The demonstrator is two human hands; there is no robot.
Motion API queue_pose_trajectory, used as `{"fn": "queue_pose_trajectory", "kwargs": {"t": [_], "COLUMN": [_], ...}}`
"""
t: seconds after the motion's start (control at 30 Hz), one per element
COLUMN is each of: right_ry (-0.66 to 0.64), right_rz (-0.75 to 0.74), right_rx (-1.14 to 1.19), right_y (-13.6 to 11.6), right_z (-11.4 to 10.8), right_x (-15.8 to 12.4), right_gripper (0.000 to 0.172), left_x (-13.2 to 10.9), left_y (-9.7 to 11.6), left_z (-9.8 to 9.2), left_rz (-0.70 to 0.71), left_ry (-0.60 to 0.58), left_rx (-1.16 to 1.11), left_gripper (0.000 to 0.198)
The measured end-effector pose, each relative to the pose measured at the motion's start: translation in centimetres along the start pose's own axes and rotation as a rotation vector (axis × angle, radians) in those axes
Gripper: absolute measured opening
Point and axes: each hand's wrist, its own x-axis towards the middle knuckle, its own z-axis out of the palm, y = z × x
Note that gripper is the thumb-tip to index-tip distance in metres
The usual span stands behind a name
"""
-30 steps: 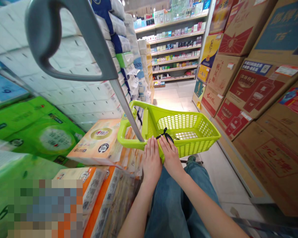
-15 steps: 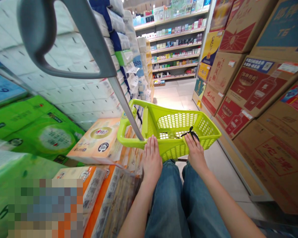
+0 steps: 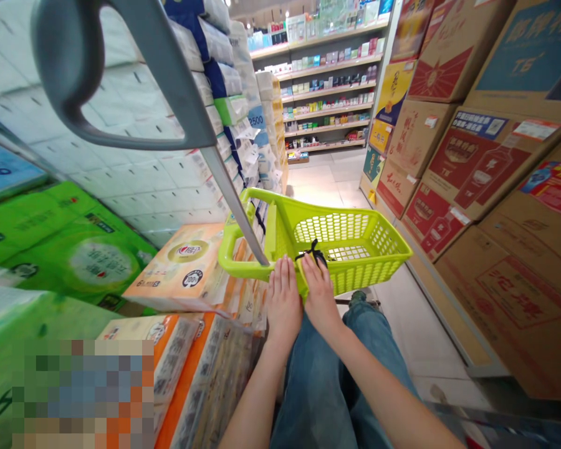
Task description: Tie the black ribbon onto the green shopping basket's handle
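Observation:
A lime-green shopping basket [image 3: 355, 274] with a grey long pull handle [image 3: 140, 146] stands before my knees. My left hand [image 3: 284, 305] rests on its near rim, beside the foot of the handle pole. Its fingers are together over the edge, and the thumb is hidden. Close to its right, my right hand [image 3: 321, 296] is pressed on the same rim. Beneath its fingers shows the edge of a thin yellow piece [image 3: 302, 274], perhaps cloth. A thin black cord [image 3: 314, 248] loops up at the fingertips. The rest of what this hand holds is covered.
Stacked tissue packs [image 3: 187, 252] crowd the left side, with green packs [image 3: 98, 262] behind. Printed cartons [image 3: 490, 153] are piled along the right. Shelves of small goods [image 3: 330, 81] close the far end. Tiled floor [image 3: 330, 178] runs between.
My right hand has slid left along the basket's near rim, up beside my left hand. The yellow piece and black cord moved with it. My left hand has stayed in place.

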Motion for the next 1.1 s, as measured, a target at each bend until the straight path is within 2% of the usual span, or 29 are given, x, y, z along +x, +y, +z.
{"fn": "queue_pose_trajectory", "kwargs": {"t": [0.07,0.17,0.33,0.53,0.9,1.0,1.1], "right_ry": [-0.026,-0.076,-0.139,-0.097,-0.038,-0.026,0.019], "right_rz": [-0.03,-0.052,-0.084,-0.051,0.063,0.077,0.16], "right_rx": [0.018,-0.013,-0.088,-0.162,-0.375,-0.381,-0.346], "right_y": [-1.8,-2.0,0.1,2.6,10.8,11.3,9.9], "right_z": [0.1,-0.5,-1.6,-1.9,-4.5,-4.4,-3.4], "right_x": [0.1,0.2,0.1,-0.5,-1.5,-1.5,-1.1], "right_gripper": [0.082,0.081,0.082,0.087,0.087,0.087,0.083], "left_x": [0.0,0.0,0.0,-0.2,-0.1,-0.1,0.0], "left_y": [0.0,0.0,0.2,0.2,0.2,0.2,0.1], "left_z": [0.1,0.1,0.0,0.0,0.0,-0.1,-0.1], "left_rz": [0.0,-0.004,-0.008,-0.009,-0.007,-0.007,-0.002], "left_ry": [0.004,-0.002,-0.008,0.011,-0.003,-0.011,-0.01], "left_rx": [0.024,0.034,-0.003,-0.058,-0.045,-0.045,-0.039], "left_gripper": [0.069,0.067,0.073,0.087,0.085,0.084,0.083]}}
